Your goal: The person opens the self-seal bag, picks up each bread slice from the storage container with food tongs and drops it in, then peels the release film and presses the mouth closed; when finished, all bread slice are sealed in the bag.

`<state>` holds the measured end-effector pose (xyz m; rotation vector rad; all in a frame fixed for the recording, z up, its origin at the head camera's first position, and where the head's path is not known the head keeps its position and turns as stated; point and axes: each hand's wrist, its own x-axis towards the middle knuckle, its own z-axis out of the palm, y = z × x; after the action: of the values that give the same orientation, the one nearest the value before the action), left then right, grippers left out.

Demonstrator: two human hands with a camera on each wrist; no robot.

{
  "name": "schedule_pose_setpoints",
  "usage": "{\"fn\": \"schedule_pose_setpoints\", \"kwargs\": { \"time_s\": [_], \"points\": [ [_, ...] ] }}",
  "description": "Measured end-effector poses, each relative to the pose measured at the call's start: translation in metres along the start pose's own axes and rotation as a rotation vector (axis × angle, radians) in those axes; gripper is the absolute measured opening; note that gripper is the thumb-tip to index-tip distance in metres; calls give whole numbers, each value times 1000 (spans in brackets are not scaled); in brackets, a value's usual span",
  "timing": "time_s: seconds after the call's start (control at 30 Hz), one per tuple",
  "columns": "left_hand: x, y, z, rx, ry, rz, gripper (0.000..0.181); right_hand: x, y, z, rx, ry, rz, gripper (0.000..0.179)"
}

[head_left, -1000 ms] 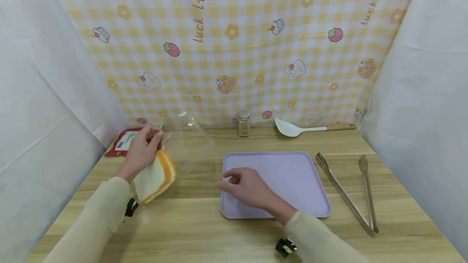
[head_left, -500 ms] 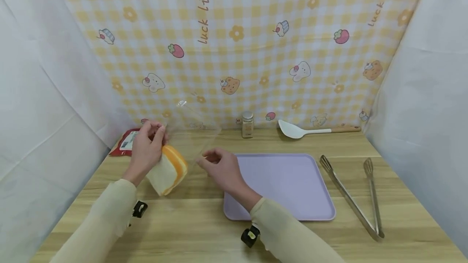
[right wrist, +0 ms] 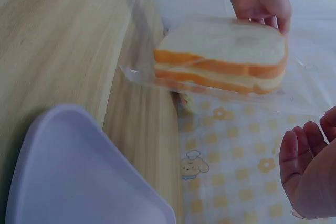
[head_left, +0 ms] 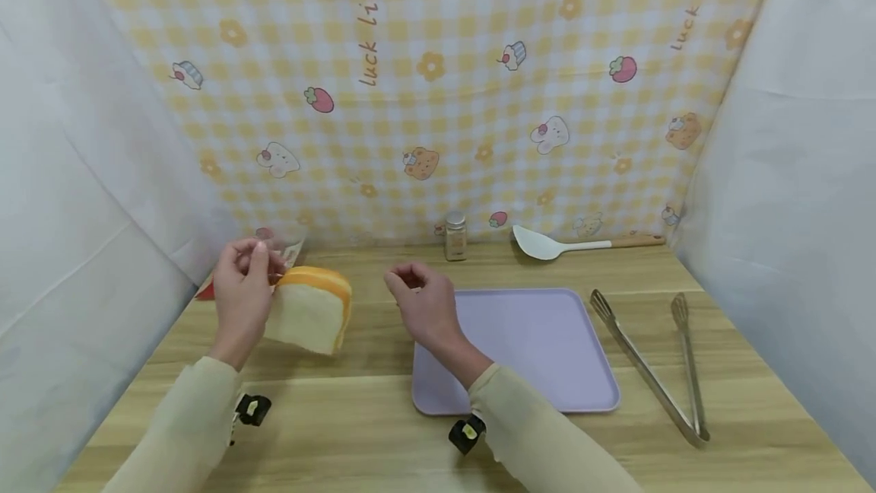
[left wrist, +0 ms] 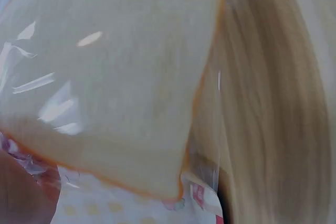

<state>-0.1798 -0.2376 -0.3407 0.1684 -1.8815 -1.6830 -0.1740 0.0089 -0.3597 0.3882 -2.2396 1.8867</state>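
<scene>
My left hand (head_left: 242, 295) pinches a clear plastic bag (right wrist: 134, 74) at the left of the table. Inside it are thick white bread slices (head_left: 308, 314) with orange crust, stacked together and held up tilted. The left wrist view shows the top slice's pale face close up through shiny film. My right hand (head_left: 427, 310) is over the left edge of the lilac tray (head_left: 527, 348), thumb and forefinger brought together. In the right wrist view film stretches from the bread toward that hand's fingertips, which lie at the picture's edge.
A red packet (head_left: 205, 293) lies behind the left hand, mostly hidden. Along the back stand a small glass jar (head_left: 455, 238) with a metal lid and a white spatula (head_left: 541, 243) with a wooden handle. Metal tongs (head_left: 646, 364) lie spread right of the tray.
My right hand has moved left from over the tray to the bag and drawn slightly back. My left hand has turned the bagged bread so its crust edge faces up.
</scene>
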Motion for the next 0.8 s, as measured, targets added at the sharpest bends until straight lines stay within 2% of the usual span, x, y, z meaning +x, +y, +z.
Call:
{"fn": "schedule_pose_setpoints", "kwargs": {
  "time_s": [0.1,0.3,0.4,0.63,0.8],
  "points": [
    [-3,-2,-9,-53,22,-27,7,1,-2,-2,-15,14,-22,15],
    [-10,-2,-19,-118,-3,-27,5,4,-7,-4,22,19,-50,18],
    [-11,-2,-19,-153,-14,-28,4,5,-8,-6,31,23,-60,20],
    [-14,-8,-23,-103,-50,-56,11,5,-7,-11,17,14,-82,19],
    [-15,-15,-26,-110,-86,-74,10,9,-7,-13,4,-4,-84,19]
  ]
}}
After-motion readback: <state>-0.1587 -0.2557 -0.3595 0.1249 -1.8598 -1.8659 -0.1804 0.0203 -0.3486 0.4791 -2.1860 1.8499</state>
